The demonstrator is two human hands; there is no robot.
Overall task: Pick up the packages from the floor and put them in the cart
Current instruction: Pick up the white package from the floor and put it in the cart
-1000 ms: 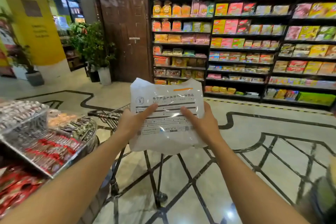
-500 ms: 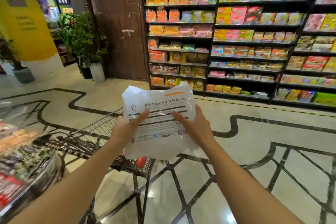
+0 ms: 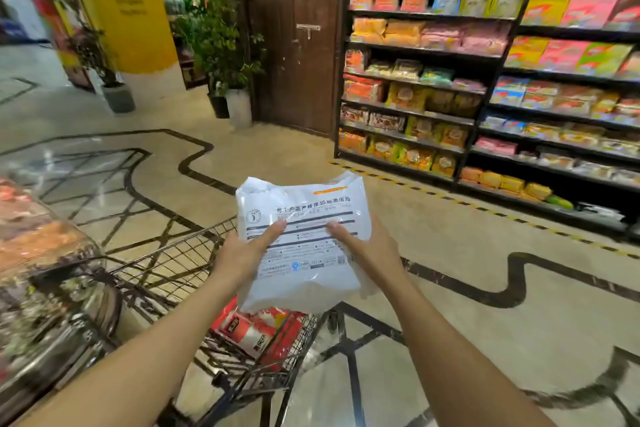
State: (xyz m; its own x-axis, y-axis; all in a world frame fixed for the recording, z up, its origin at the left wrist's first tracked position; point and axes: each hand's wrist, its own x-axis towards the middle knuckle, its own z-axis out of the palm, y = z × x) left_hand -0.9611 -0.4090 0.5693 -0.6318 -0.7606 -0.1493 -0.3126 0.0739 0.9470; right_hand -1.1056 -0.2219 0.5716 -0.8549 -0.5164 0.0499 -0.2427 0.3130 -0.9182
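I hold a white plastic package (image 3: 304, 215) with printed grey text and an orange stripe in front of me, above the right end of the wire cart (image 3: 173, 263). My left hand (image 3: 246, 253) grips its left edge, thumb on the front. My right hand (image 3: 367, 250) grips its right edge the same way. Inside the cart, under the package, lies a red and white bag (image 3: 256, 326).
A snack display bin (image 3: 45, 274) stands at my left, touching the cart. Shelves of packaged food (image 3: 485, 80) fill the right. A brown door (image 3: 298, 38) and potted plants (image 3: 225, 55) are ahead. Patterned tiled floor (image 3: 485, 305) stretches to the right.
My view has swung left and down, so the cart's basket and the red bag now show beneath the package. Both hands keep the same grip on the package.
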